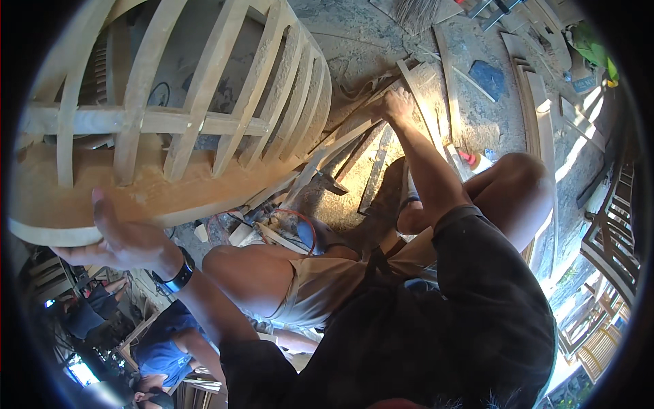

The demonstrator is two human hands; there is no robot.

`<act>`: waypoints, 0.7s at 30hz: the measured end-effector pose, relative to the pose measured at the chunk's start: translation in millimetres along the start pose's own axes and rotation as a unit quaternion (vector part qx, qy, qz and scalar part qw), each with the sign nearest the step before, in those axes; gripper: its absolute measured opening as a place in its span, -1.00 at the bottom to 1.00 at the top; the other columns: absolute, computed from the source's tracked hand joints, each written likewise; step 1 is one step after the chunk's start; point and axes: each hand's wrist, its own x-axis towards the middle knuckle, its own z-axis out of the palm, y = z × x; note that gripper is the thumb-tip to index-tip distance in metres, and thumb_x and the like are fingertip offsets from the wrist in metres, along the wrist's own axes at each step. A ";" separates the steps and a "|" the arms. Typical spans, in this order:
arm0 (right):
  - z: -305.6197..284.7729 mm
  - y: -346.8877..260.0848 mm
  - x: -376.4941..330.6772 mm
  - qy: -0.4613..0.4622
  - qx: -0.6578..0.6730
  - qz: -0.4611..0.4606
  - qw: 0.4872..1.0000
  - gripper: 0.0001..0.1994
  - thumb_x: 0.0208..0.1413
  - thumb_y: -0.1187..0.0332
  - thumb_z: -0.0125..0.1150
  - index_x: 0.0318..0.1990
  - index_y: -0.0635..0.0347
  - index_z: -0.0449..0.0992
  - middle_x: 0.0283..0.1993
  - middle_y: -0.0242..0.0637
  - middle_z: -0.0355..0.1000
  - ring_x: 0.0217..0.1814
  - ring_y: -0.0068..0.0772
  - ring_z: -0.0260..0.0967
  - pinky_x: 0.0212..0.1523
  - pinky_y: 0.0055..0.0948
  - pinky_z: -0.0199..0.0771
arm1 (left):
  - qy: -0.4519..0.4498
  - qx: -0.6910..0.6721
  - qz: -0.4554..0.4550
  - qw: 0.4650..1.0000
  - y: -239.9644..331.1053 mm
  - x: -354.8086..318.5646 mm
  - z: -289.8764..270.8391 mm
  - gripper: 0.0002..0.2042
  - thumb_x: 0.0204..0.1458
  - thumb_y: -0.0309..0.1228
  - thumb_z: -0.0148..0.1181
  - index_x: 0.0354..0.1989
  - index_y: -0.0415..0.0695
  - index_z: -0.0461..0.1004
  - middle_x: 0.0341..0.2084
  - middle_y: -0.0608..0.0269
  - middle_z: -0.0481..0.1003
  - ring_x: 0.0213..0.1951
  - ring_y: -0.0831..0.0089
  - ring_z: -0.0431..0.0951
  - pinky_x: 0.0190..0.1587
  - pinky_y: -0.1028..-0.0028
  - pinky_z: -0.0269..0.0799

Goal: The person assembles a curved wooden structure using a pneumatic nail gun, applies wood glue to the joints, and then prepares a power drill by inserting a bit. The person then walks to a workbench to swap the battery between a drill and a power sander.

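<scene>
My left hand (119, 238) grips the curved lower rim of a large slatted wooden frame (177, 123) that fills the upper left; a dark watch sits on that wrist. My right hand (393, 103) reaches far out to the floor and rests on a pile of thin wooden strips (354, 136); whether its fingers close on one I cannot tell. I am crouched, with both bare knees in view between the arms.
Loose wood strips, offcuts and sawdust cover the concrete floor. A red-capped bottle (472, 160) lies by my right knee. Curved planks (538, 123) lie at right, wooden chair frames (610, 238) stand at far right. Another person in blue (163, 354) sits lower left.
</scene>
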 end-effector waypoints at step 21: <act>17.8 4.7 23.3 0.087 0.211 -0.085 0.970 -0.74 0.08 0.19 0.13 -0.28 0.20 0.59 -0.31 -0.04 0.56 -0.22 0.06 0.54 -0.23 -0.10 0.50 | -0.003 -0.013 0.012 1.000 1.0 -5.5 7.1 -0.17 -0.20 -0.48 0.33 0.30 -0.25 0.01 0.06 -0.16 0.27 0.01 0.08 0.44 0.05 0.24 0.54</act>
